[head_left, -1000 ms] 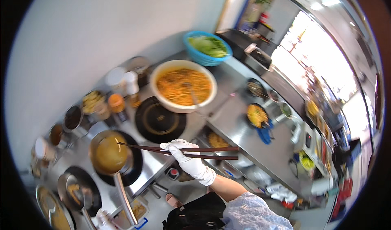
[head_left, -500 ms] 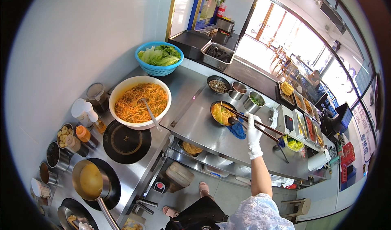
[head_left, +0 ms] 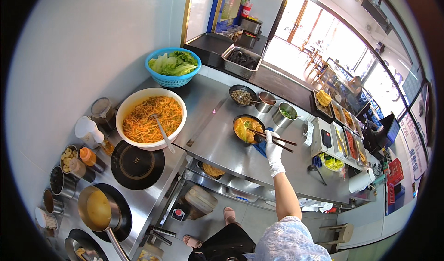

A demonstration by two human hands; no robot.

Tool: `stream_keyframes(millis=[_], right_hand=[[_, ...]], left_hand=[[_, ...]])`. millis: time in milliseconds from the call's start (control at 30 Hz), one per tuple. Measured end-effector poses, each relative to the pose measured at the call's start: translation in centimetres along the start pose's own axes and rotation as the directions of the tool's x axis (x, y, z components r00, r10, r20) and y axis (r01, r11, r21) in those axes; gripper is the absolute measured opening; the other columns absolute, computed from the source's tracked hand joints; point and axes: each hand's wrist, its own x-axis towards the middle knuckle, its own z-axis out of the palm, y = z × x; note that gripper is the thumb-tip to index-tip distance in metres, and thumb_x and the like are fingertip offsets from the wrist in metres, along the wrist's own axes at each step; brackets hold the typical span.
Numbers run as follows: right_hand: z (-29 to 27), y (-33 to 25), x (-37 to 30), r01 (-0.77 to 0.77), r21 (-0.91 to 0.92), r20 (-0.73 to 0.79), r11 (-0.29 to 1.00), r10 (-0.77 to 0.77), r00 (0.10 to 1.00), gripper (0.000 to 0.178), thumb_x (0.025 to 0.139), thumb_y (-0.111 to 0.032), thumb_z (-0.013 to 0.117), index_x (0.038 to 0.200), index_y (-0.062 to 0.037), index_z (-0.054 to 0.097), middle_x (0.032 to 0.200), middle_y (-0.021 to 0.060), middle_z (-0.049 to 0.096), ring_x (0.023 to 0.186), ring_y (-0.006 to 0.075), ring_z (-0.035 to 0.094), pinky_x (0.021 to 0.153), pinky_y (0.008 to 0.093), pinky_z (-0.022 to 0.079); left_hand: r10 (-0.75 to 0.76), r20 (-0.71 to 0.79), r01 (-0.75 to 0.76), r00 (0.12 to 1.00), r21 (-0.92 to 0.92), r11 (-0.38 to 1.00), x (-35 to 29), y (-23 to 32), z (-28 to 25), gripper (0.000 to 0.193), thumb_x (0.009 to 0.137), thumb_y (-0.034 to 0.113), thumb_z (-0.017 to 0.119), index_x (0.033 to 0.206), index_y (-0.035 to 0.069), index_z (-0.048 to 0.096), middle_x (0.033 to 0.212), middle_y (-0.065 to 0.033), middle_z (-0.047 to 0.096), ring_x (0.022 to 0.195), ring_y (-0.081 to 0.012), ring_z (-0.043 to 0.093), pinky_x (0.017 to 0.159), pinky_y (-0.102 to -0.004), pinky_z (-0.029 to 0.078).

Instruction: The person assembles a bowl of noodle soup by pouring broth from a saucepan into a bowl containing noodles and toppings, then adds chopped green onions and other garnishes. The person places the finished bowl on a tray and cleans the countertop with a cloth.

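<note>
My right hand [head_left: 274,151], in a white glove, is closed around a pair of long dark chopsticks [head_left: 282,143]. Their tips reach over the near right part of a black bowl [head_left: 234,132] holding yellow-orange food [head_left: 244,127] with some green leaf. From this view I cannot tell whether the tips grip a piece. A blue cloth [head_left: 260,148] lies beside the bowl, partly hidden behind my hand. Behind the bowl stand a black bowl of small chopped pieces [head_left: 241,96], a metal pot of dark sauce [head_left: 266,102] and a metal pot of chopped greens [head_left: 286,114]. My left hand is out of view.
On the left are a large white basin of shredded carrot [head_left: 152,117], a blue basket of lettuce [head_left: 173,66] and a saucepan of yellowish liquid [head_left: 98,210]. Food trays [head_left: 349,140] line the right side. A black ladle [head_left: 317,173] lies on the steel counter [head_left: 208,145].
My right hand has turned the chopsticks and brought them lower and closer over the bowl. The view has shifted slightly, moving most things a little left in the picture.
</note>
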Motion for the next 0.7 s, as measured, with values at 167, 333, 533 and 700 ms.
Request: stream_keyframes(millis=[167,333,533,700], right_hand=[[0.2,0.1,0.3,0.015,-0.084,0.057,0.996,-0.010,0.998,0.016,0.091,-0.012,0.064,0.092,0.0035,0.069,0.078,0.0094,0.070,0.070,0.0122,0.065,0.065,0.0256,0.051],[-1.8,-2.6,1.3,0.117,-0.073,0.042,0.990,-0.114,0.993,0.017,0.092,-0.015,0.064,0.091,0.0015,0.069,0.070,0.0052,0.066,0.060,0.0092,0.055,0.058,0.0247,0.044],[-1.8,-13.2,-2.1,0.064,0.166,-0.009,0.984,-0.064,0.998,0.022,0.098,-0.015,0.054,0.099,0.0010,0.069,0.094,0.0056,0.069,0.088,0.0124,0.062,0.082,0.0275,0.049],[4.6,-22.6,-13.4,-0.068,0.477,0.540,0.876,-0.231,0.810,0.024,0.099,-0.010,0.047,0.100,0.0024,0.067,0.100,0.0112,0.069,0.095,0.0198,0.064,0.089,0.0335,0.049]], left_hand=[[0.001,0.014,-0.001,1.000,-0.005,1.000,0.1,-0.4,0.3,0.031,0.094,0.025,0.057,0.116,0.003,0.060,0.097,-0.0073,0.061,0.079,-0.0144,0.053,0.071,-0.0290,0.046],[0.001,0.018,0.000,1.000,-0.018,1.000,0.3,-0.8,0.3,0.031,0.095,0.025,0.057,0.116,0.004,0.060,0.093,-0.0053,0.061,0.075,-0.0120,0.051,0.067,-0.0271,0.045],[0.005,-0.020,-0.007,1.000,-0.066,0.998,0.0,-2.7,-2.2,0.030,0.095,0.026,0.057,0.116,0.005,0.061,0.089,-0.0028,0.061,0.070,-0.0091,0.049,0.063,-0.0247,0.043],[-0.002,-0.088,-0.009,0.996,-0.123,0.992,-1.4,-4.6,-4.5,0.024,0.095,0.019,0.058,0.113,0.003,0.060,0.089,-0.0021,0.062,0.070,-0.0086,0.052,0.064,-0.0222,0.044]])
